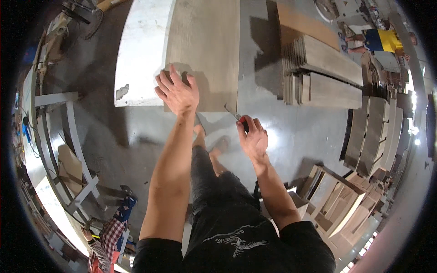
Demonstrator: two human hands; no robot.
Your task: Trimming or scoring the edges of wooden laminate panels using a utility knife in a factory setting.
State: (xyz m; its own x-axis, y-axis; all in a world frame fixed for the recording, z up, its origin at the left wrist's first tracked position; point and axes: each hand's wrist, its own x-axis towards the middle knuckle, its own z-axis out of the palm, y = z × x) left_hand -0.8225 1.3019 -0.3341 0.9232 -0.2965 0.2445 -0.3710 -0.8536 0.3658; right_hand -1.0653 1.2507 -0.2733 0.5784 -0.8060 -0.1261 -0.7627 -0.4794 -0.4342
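Spread across the near left part of a grey-brown wooden panel [207, 45] is my left hand [179, 92], its fingers apart and reaching forward near the panel's left edge. The panel lies over the right part of a white, scuffed tabletop [141, 54]. My right hand [254, 140] is closed around the dark handle of a hand tool with a thin metal shaft and a bent, hooked tip [231, 111]. That tip is by the panel's near right corner; whether it touches the wood I cannot tell. Fingers cover most of the handle.
Stacked panels [327, 63] lie to the right, with more boards [368, 132] beyond them. Wooden frames [339, 195] stand at the lower right. On the left is a white frame stand [73, 132]. One person [382, 41] is at the far right, another [111, 232] at the lower left.
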